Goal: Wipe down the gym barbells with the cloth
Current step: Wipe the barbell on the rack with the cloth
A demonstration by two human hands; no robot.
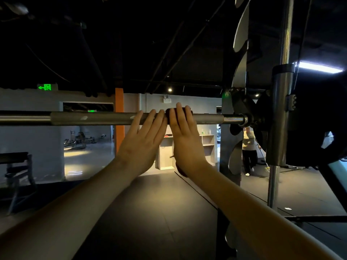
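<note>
Head view is showing a rack upright (281, 113) and a dark weight plate (311, 119) filling the right side. The barbell (93, 118) is running level across the frame at about face height, with its long axis going left to right and its right end meeting the plate.

Both arms are reaching forward and up to it. The left hand (142, 141) is lying open with straight fingers, its tips resting bare on the grey knurled section of the bar. The right hand (185, 139) is just beside it, nearer the plate. Its fingers are spread flat and are pressing a dark cloth (167, 116) over the top of the bar, though its thumb is hidden.

The cloth is draping over the shaft under that palm, and a dark edge is showing between the two hands. Any stroke probably has to travel along the bar's length. The short stretch toward the plate is lying closest to the right hand, and the long run is extending leftward past the left hand.
</note>
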